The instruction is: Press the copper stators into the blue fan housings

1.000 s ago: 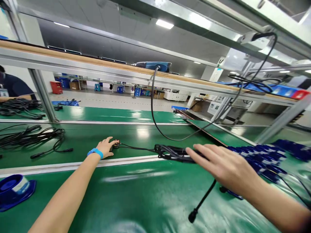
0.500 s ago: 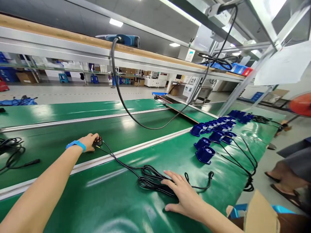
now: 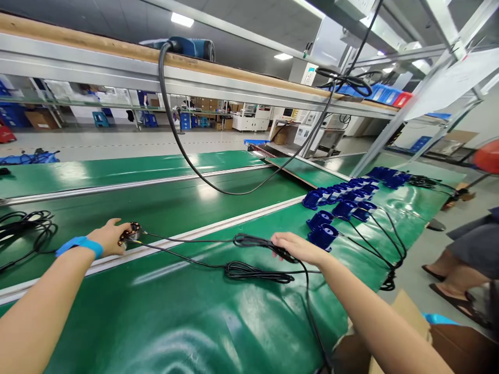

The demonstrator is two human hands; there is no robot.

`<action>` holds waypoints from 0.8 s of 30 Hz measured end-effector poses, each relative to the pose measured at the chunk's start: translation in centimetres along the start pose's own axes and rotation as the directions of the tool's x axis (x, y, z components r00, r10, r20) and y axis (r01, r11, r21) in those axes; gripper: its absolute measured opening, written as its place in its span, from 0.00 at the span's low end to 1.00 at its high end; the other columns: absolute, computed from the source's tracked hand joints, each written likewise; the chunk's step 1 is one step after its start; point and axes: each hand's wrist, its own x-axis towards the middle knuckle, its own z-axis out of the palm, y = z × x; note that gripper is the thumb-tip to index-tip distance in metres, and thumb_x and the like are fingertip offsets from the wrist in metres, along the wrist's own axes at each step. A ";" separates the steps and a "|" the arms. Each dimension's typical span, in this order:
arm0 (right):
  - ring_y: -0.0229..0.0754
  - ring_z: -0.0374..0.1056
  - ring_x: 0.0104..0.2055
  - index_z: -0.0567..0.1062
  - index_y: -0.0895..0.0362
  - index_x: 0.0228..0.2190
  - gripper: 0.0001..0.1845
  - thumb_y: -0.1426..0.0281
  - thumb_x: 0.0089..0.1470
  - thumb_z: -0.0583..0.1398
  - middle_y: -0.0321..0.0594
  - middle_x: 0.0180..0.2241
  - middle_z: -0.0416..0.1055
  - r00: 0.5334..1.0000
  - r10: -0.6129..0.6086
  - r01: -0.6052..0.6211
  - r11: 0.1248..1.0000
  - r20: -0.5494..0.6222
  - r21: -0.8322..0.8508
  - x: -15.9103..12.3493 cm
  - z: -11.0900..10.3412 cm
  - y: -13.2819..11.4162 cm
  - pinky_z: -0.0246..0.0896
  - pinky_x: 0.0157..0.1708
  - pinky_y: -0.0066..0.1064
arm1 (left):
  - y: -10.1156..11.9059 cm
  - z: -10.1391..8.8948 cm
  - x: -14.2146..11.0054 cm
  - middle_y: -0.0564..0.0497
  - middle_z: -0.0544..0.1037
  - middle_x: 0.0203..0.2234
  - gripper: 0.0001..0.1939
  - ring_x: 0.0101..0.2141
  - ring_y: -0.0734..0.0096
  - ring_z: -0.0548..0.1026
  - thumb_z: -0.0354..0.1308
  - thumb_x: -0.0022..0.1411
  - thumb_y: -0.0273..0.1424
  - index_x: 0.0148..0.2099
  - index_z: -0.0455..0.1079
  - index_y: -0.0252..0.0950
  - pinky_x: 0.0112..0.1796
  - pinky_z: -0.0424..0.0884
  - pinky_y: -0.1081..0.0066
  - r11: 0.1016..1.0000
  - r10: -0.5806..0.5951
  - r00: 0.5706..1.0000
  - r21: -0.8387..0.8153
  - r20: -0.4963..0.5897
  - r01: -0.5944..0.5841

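My left hand (image 3: 110, 237), with a blue band at the wrist, is closed round a small motor stator (image 3: 131, 233) with copper windings, over the white rail. Two black leads run from the stator to the right. My right hand (image 3: 295, 246) grips one coiled black cable (image 3: 253, 240), lifted off the green surface. Just below it, a second coiled cable (image 3: 253, 271) lies on the green mat. A cable end hangs from my right hand down to the mat's near edge. Blue housings (image 3: 323, 236) stand to the right of that hand.
More blue housings (image 3: 353, 189) stand in rows on the green mat (image 3: 187, 322). A hanging black cord (image 3: 218, 188) loops down from the shelf (image 3: 249, 83). Black cables (image 3: 29, 228) lie at left. A cardboard box (image 3: 405, 317) and a person's legs (image 3: 448, 265) are at right.
My right hand has closed on one coiled cable and raised it, parting it from the other coil. My left hand has moved left and slightly nearer with the stator.
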 end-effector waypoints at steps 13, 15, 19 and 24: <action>0.60 0.67 0.60 0.52 0.57 0.71 0.49 0.58 0.55 0.64 0.58 0.60 0.67 0.995 -0.077 0.092 0.948 0.062 -0.304 0.4 7.8 0.8 0.60 0.59 0.55 | -0.3 4.6 -17.8 0.33 0.54 0.70 0.35 0.51 0.43 0.78 0.68 0.47 0.41 0.57 0.66 0.38 0.49 0.76 0.56 0.949 -0.276 0.955 -0.129 0.107 0.288; 0.55 0.73 0.54 0.62 0.58 0.66 0.36 0.61 0.59 0.59 0.54 0.55 0.72 0.987 -0.142 0.157 0.951 0.073 -0.268 -1.1 8.1 1.8 0.66 0.56 0.50 | 0.3 4.5 -19.5 0.34 0.51 0.71 0.39 0.53 0.43 0.77 0.68 0.45 0.46 0.57 0.66 0.37 0.51 0.75 0.55 0.947 -0.260 0.958 -0.161 0.119 0.277; 0.52 0.77 0.47 0.72 0.51 0.53 0.21 0.57 0.63 0.57 0.46 0.49 0.78 0.966 -0.257 0.249 0.948 -0.016 -0.198 -6.1 6.9 4.6 0.75 0.47 0.43 | 2.8 4.5 -22.5 0.42 0.50 0.72 0.35 0.55 0.50 0.76 0.65 0.47 0.48 0.54 0.66 0.39 0.51 0.76 0.60 0.951 -0.171 0.977 -0.240 0.123 0.197; 0.56 0.78 0.33 0.72 0.47 0.38 0.19 0.46 0.57 0.62 0.48 0.35 0.79 0.934 -0.213 0.120 0.944 -0.287 -0.308 -11.4 1.3 8.6 0.74 0.29 0.42 | 8.4 4.6 -25.5 0.50 0.42 0.75 0.31 0.49 0.55 0.79 0.65 0.51 0.45 0.56 0.64 0.42 0.47 0.77 0.59 0.951 -0.053 0.984 -0.293 0.171 0.102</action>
